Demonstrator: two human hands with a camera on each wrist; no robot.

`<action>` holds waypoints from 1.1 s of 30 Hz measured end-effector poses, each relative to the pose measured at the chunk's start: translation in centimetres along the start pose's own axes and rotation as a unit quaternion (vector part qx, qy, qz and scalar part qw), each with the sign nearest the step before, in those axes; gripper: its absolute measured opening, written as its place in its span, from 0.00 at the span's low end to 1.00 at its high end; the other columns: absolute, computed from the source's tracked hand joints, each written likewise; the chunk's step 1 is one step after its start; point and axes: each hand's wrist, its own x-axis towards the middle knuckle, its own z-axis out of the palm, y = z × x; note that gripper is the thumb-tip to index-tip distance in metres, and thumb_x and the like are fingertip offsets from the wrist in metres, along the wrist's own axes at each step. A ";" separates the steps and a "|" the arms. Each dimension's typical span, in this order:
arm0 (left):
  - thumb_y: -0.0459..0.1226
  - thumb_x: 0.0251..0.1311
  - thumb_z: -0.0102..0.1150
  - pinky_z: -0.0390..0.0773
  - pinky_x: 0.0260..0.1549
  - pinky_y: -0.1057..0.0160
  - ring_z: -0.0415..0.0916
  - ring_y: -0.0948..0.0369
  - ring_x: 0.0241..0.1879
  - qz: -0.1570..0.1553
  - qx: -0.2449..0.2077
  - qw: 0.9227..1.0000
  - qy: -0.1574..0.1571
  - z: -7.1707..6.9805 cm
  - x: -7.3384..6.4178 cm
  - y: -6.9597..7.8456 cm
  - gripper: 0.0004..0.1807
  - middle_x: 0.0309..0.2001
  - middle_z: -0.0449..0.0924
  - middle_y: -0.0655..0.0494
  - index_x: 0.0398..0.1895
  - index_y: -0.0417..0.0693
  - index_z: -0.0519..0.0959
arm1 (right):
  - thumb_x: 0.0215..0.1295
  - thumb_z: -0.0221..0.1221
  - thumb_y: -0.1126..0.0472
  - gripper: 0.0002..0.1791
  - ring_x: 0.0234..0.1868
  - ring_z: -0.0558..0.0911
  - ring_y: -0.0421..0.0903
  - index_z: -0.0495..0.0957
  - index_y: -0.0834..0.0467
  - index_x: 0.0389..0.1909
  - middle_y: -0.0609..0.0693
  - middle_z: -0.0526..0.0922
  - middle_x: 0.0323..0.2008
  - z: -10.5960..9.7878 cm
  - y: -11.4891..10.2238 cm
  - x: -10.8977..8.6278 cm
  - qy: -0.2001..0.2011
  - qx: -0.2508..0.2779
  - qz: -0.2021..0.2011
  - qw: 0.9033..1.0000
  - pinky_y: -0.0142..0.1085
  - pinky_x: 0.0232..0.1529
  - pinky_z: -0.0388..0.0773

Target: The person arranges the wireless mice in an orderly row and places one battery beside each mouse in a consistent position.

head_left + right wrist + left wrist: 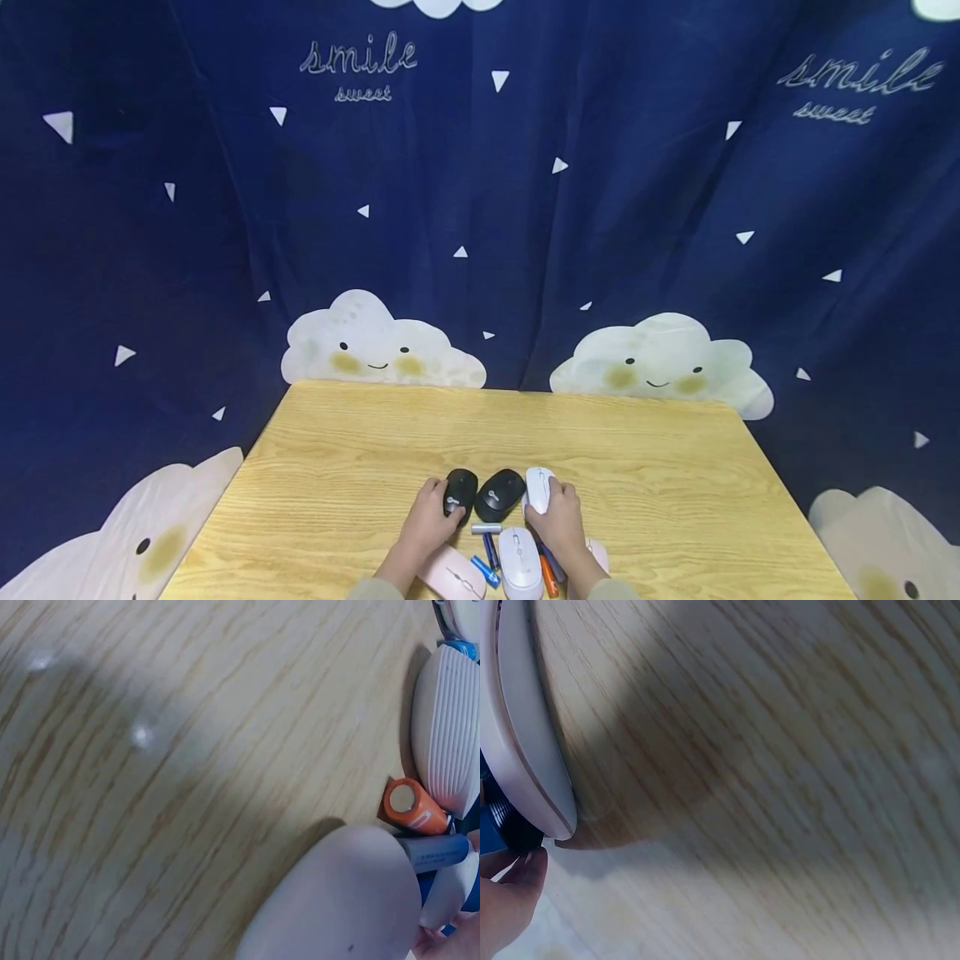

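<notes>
Starting left on the worktop [322, 467], see the left hand [429, 521] gripping a black mouse [461, 490], with fingers along its left side and thumb by its near end. Just below, find a pink mouse [456, 575], partly under the forearm; risk nudging it with the wrist by moving low. Next, pass a bright blue cylinder [485, 571], a silver cylinder [487, 528] and a dark blue cylinder [491, 551]; expect rolling from a stray bump, given their round shape. Between both hands, find a second black mouse [500, 493], near enough to be knocked askew by a sideways drag. Nearer, see a white mouse [520, 562], then an orange cylinder [417, 808] and a blue-grey cylinder [435, 853]. Farther right, note the right hand [559, 521] pinching another white mouse [538, 486]; risk a slip on the smooth shell from a loose hold. Last, find another pink mouse [598, 552], partly hidden. Count six mice: two black, two white, two pink. Count five visible cylinders, one per colour; cannot tell about any beneath the hands.
</notes>
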 end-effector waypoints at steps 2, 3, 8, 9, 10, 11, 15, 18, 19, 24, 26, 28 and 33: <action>0.40 0.47 0.65 0.71 0.47 0.49 0.72 0.45 0.46 -0.001 0.000 1.000 0.000 0.0 0.0 0.0 0.30 0.47 0.71 0.38 0.50 0.27 0.71 | 0.41 0.68 0.58 0.39 0.42 0.75 0.62 0.67 0.73 0.55 0.70 0.70 0.44 -0.1 -0.1 0.0 0.004 0.003 0.000 1.000 0.48 0.41 0.76; 0.40 0.47 0.65 0.71 0.47 0.49 0.73 0.45 0.46 -0.001 0.001 1.000 0.001 -0.1 0.0 0.0 0.30 0.47 0.71 0.38 0.50 0.27 0.71 | 0.41 0.68 0.59 0.39 0.42 0.75 0.62 0.67 0.73 0.55 0.70 0.71 0.43 -0.1 -0.1 0.0 0.006 0.004 0.000 1.000 0.48 0.40 0.76; 0.40 0.48 0.65 0.71 0.47 0.48 0.73 0.45 0.46 -0.006 -0.001 1.000 -0.004 -0.1 0.0 0.0 0.30 0.47 0.71 0.38 0.51 0.27 0.71 | 0.40 0.67 0.58 0.38 0.41 0.76 0.61 0.68 0.73 0.53 0.70 0.72 0.43 -0.7 -0.2 0.4 0.013 0.000 -0.003 1.000 0.47 0.39 0.76; 0.40 0.48 0.65 0.71 0.47 0.48 0.72 0.45 0.47 -0.007 -0.001 1.000 -0.005 -0.1 0.0 0.1 0.31 0.48 0.71 0.37 0.51 0.27 0.71 | 0.41 0.67 0.58 0.38 0.41 0.76 0.61 0.68 0.74 0.53 0.71 0.72 0.44 -0.9 -0.2 0.6 0.015 -0.001 -0.003 1.000 0.48 0.40 0.76; 0.40 0.48 0.65 0.71 0.47 0.48 0.72 0.45 0.47 -0.010 -0.003 1.000 -0.006 -0.1 0.0 0.1 0.31 0.48 0.71 0.37 0.51 0.27 0.70 | 0.41 0.67 0.58 0.38 0.42 0.76 0.62 0.68 0.74 0.54 0.71 0.71 0.44 -1.1 -0.2 0.8 0.017 -0.001 -0.003 1.000 0.48 0.41 0.76; 0.40 0.48 0.65 0.71 0.47 0.48 0.72 0.45 0.47 -0.012 -0.004 1.000 -0.007 -0.1 0.0 0.1 0.31 0.48 0.70 0.37 0.51 0.27 0.70 | 0.42 0.66 0.58 0.38 0.42 0.76 0.62 0.68 0.74 0.54 0.72 0.71 0.45 -1.4 -0.2 1.0 0.020 -0.001 -0.002 1.000 0.49 0.41 0.75; 0.40 0.47 0.65 0.72 0.47 0.49 0.73 0.45 0.46 -0.011 -0.002 1.000 -0.007 -0.2 0.0 0.1 0.31 0.48 0.71 0.37 0.51 0.27 0.70 | 0.43 0.66 0.60 0.37 0.44 0.75 0.65 0.67 0.74 0.54 0.73 0.71 0.45 -2.5 0.2 2.3 0.042 0.003 -0.004 0.999 0.51 0.43 0.73; 0.40 0.47 0.65 0.72 0.47 0.48 0.73 0.44 0.46 -0.007 -0.001 1.000 -0.004 -0.2 0.0 0.2 0.31 0.48 0.71 0.37 0.51 0.27 0.70 | 0.42 0.66 0.60 0.35 0.41 0.75 0.65 0.68 0.75 0.52 0.73 0.71 0.42 -3.5 0.8 3.2 0.075 -0.004 -0.018 0.997 0.51 0.40 0.73; 0.40 0.47 0.65 0.71 0.47 0.48 0.73 0.44 0.46 -0.009 -0.001 1.000 -0.004 -0.2 0.1 0.1 0.31 0.48 0.71 0.37 0.51 0.27 0.71 | 0.42 0.65 0.61 0.35 0.41 0.75 0.65 0.68 0.75 0.52 0.73 0.71 0.42 -3.8 1.0 3.5 0.080 -0.004 -0.019 0.997 0.51 0.40 0.73; 0.40 0.47 0.65 0.71 0.47 0.48 0.73 0.45 0.46 -0.009 -0.008 1.000 -0.002 -0.3 0.1 0.2 0.31 0.48 0.71 0.37 0.51 0.27 0.71 | 0.45 0.63 0.62 0.35 0.45 0.72 0.70 0.65 0.77 0.54 0.76 0.69 0.45 -5.7 2.7 5.2 0.069 0.001 -0.007 0.998 0.55 0.44 0.71; 0.40 0.47 0.65 0.71 0.47 0.48 0.73 0.45 0.46 -0.009 -0.009 1.000 -0.003 -0.2 0.1 0.2 0.31 0.47 0.71 0.38 0.51 0.27 0.71 | 0.46 0.63 0.62 0.36 0.46 0.71 0.71 0.64 0.78 0.54 0.78 0.68 0.45 -6.5 3.4 5.6 0.062 -0.004 -0.003 0.998 0.56 0.46 0.70; 0.41 0.48 0.65 0.71 0.47 0.48 0.73 0.45 0.46 -0.012 -0.010 1.000 -0.004 -0.2 0.1 0.1 0.31 0.48 0.71 0.38 0.52 0.27 0.70 | 0.48 0.62 0.61 0.37 0.47 0.70 0.71 0.62 0.78 0.55 0.78 0.66 0.47 -7.1 4.2 5.9 0.051 -0.010 0.004 0.999 0.56 0.47 0.68; 0.40 0.47 0.65 0.71 0.46 0.48 0.73 0.44 0.46 -0.005 -0.005 1.000 0.000 -0.2 0.0 0.1 0.31 0.47 0.71 0.37 0.51 0.27 0.71 | 0.48 0.61 0.62 0.37 0.49 0.67 0.73 0.60 0.80 0.56 0.80 0.65 0.48 -8.1 5.9 6.3 0.039 -0.019 0.015 0.999 0.57 0.50 0.66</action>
